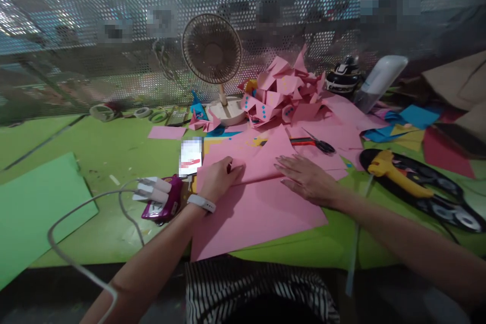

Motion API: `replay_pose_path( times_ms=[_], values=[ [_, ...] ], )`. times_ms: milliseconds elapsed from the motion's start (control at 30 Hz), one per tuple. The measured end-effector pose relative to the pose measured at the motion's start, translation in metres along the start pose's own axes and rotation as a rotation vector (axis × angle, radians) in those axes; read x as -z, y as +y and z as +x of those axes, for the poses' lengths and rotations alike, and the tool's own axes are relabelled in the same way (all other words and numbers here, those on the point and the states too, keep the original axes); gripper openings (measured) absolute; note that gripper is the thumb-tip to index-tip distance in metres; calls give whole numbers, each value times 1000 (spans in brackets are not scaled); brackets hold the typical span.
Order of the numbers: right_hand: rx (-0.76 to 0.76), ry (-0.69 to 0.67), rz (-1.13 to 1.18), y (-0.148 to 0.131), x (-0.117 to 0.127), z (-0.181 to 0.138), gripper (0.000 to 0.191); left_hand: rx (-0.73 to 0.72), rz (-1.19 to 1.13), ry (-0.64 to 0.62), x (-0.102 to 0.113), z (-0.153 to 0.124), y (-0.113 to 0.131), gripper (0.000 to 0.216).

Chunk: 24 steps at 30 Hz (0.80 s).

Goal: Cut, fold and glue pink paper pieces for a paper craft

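Under both my hands lies a folded sheet of pink paper [258, 164], on top of a larger flat pink sheet [261, 217]. My left hand [222, 174], with a pale band at the wrist, presses on the folded paper's left part, fingers curled and thumb pointing right. What its fingers grip, if anything, is hidden. My right hand [306, 177] rests flat on the right part of the fold, fingers stretched out and pointing left. Just beyond the paper are scissors [321, 146] with black handles. A lit phone [191, 156] lies left of my left hand.
A small fan [212, 53] stands at the back beside a heap of folded pink paper pieces [283, 91]. A yellow glue gun [402, 177] lies on a black stand at right. White chargers [155, 190] with a looping cable sit at left, near a green sheet [38, 212].
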State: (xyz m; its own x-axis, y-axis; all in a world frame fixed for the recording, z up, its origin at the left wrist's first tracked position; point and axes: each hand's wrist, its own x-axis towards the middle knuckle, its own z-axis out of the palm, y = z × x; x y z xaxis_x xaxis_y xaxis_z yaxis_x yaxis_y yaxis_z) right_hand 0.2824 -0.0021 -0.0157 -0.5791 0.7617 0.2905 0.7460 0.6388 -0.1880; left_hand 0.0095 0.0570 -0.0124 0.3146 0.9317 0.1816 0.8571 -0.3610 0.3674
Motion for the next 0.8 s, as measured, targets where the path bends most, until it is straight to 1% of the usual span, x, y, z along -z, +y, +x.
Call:
replay_pose_path(
  times_ms=[67, 100, 167, 200, 267, 300, 333, 367, 400, 433, 500, 533, 700, 800],
  values=[
    [-4, -8, -3, 1, -1, 0, 48, 28, -13, 6, 2, 0, 0, 29],
    [-8, -11, -2, 1, -1, 0, 48, 30, -16, 20, 4, 0, 1, 34],
    [-15, -20, 10, 2, -2, -1, 48, -9, 21, 91, 9, -3, 5, 44],
    [-20, -27, 17, 2, -3, -1, 48, -60, 56, 138, 11, -5, 9, 46],
    [-27, -35, 20, 3, -5, -1, 47, -241, 147, 217, 14, -10, 18, 43],
    [-30, -38, 16, 3, -6, -1, 46, -372, 163, 191, 15, -13, 24, 43],
    [-30, -39, 13, 4, -7, -1, 46, -506, 169, 125, 13, -16, 29, 44],
    [-30, -41, 12, 4, -8, -1, 45, -613, 172, 30, 11, -19, 33, 49],
    [-30, -42, 13, 5, -9, -1, 45, -687, 170, -42, 9, -21, 36, 57],
    [-29, -47, 18, 6, -9, -1, 46, -720, 171, -102, 5, -23, 38, 65],
    [-28, -71, 33, 8, -8, -1, 47, -708, 160, -162, 0, -24, 39, 72],
    [-26, -93, 44, 10, -7, -1, 48, -693, 155, -183, -1, -24, 39, 72],
    [-65, -234, 103, 26, 2, -9, 55, -695, 141, -250, -1, -21, 34, 67],
    [-75, -268, 144, 38, 3, -15, 58, -700, 132, -262, -1, -21, 33, 65]
  ],
)
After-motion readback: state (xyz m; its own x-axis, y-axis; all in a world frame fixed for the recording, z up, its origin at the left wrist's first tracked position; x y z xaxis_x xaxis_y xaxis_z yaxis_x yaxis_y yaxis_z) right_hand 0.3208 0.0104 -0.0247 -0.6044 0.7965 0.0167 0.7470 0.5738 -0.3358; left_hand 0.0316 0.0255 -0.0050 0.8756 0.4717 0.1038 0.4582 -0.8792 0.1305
